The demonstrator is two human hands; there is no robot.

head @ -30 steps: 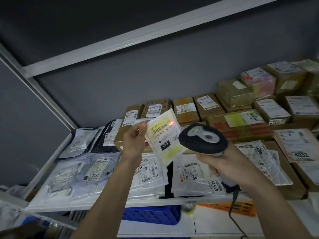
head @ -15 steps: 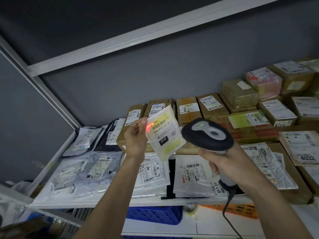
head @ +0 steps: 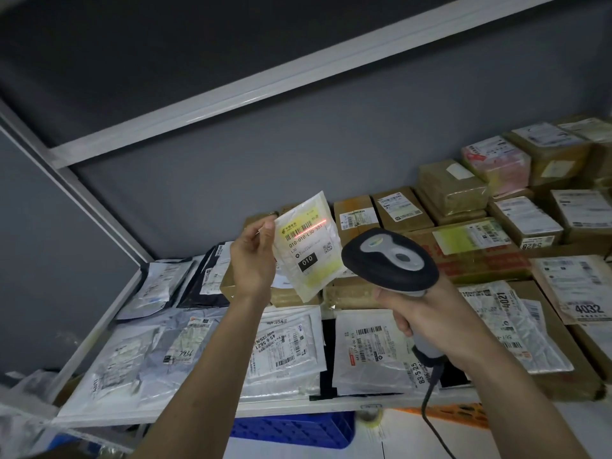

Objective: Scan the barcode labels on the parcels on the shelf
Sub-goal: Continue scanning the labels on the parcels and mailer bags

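Head view: a small packet (head: 306,248) is pinched up off the shelf (head: 99,326) by the left hand (head: 253,260), the scanner (head: 389,260) at its 3 o'clock is gripped by the right hand (head: 427,318), the red line is laid across the barcode (head: 301,228), so a read looks underway and next another parcel probably gets picked.

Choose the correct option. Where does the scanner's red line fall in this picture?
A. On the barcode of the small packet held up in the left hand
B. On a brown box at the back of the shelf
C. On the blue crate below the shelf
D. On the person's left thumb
A: the red line crosses the barcode on the small packet that the left hand holds up before the scanner gripped in the right hand.
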